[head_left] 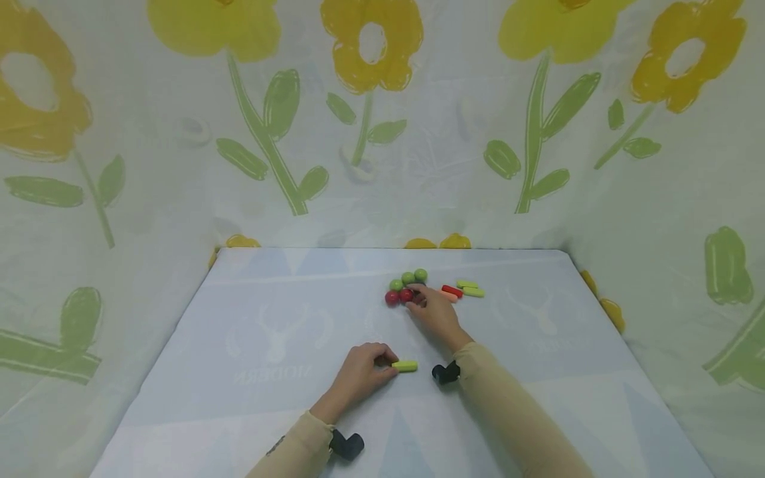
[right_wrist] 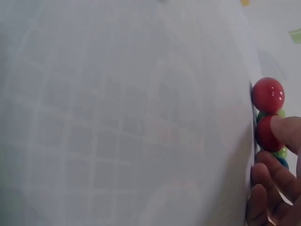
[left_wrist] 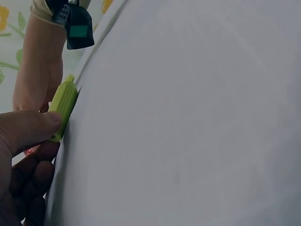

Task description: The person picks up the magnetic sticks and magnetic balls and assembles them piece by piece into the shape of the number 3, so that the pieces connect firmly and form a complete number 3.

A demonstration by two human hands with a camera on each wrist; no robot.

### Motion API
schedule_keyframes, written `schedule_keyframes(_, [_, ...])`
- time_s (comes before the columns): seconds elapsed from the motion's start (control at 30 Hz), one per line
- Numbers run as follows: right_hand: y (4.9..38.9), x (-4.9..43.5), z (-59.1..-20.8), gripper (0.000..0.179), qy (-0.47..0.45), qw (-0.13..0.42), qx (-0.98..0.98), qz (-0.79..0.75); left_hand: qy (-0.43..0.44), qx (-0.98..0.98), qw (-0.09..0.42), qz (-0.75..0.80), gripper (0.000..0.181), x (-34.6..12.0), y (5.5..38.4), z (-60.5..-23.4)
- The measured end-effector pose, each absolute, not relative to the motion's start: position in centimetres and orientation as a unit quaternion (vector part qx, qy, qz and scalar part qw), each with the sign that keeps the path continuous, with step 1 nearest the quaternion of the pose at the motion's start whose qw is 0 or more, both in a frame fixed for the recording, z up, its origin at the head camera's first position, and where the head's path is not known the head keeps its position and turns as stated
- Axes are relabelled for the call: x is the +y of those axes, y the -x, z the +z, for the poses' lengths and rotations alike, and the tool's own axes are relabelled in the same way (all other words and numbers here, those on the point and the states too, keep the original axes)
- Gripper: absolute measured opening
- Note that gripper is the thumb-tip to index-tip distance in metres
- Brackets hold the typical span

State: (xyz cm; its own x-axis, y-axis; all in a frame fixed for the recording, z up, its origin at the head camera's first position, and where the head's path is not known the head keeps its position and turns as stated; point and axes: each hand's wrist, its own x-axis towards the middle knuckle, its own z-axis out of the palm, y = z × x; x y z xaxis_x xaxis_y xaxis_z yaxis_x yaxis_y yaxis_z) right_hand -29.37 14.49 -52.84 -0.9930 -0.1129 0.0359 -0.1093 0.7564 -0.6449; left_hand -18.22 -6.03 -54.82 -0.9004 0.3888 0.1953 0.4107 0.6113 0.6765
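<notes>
My left hand pinches a short yellow-green ridged stick with a narrow nub at one end, close over the near middle of the table. Its thumb presses on the stick's side in the left wrist view. Farther back, my right hand holds a shiny red ball between thumb and fingers. A second red ball sits right beside that one. Behind the red balls is a row of green balls. A dark blue ball is partly hidden by the right fingers.
Right of the right hand lie a red stick, an orange stick partly hidden by that hand, and two yellow-green sticks. Flower-printed curtains stand around the white-covered table. Each wrist carries a black camera.
</notes>
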Motion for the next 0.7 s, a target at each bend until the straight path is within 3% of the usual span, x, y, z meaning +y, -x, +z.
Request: schedule_keyframes(0.7, [28.2,15.3,-52.6,0.035,0.071,0.01,0.939,-0.336,0.22,-0.897,0.005,-0.384,0.011,-5.9,18.3,-54.6])
